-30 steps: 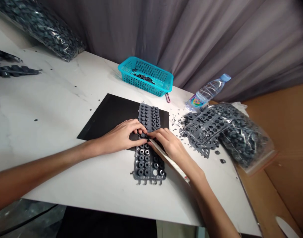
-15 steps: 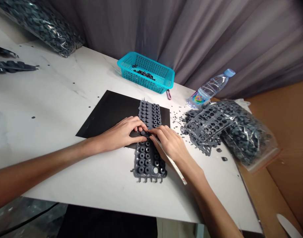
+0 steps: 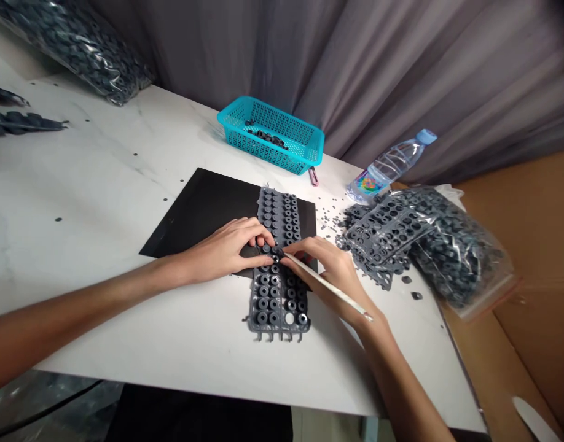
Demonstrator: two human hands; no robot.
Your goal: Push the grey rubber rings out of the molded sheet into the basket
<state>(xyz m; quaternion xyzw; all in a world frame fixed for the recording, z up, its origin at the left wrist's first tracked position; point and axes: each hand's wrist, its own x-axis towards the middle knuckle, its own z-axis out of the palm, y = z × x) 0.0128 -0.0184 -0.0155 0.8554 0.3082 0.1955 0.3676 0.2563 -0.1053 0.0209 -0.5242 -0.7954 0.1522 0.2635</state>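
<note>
Seen from the head camera, my hands meet over a dark gray sheet of molded ring-shaped pieces (image 3: 273, 304) at the center of a white table (image 3: 125, 331) — its far part over a black mat (image 3: 185, 215), its near end on the bare tabletop. My right hand (image 3: 335, 267) is closed on a slim white stick (image 3: 330, 288), its tip down at the sheet's middle. My left hand (image 3: 233, 245) rests at the sheet's left side, thumb and curled fingers slightly apart; whether they pinch anything I cannot tell. The two hands are near each other but not touching. On the far side, a teal basket (image 3: 268, 153) holds dark pieces. To the right stand a clear bottle (image 3: 392, 166), leaning in view, a pile of gray sheets (image 3: 378, 236) and a stuffed plastic bag (image 3: 461, 252) — another full bag (image 3: 83, 55) lies far left.
</note>
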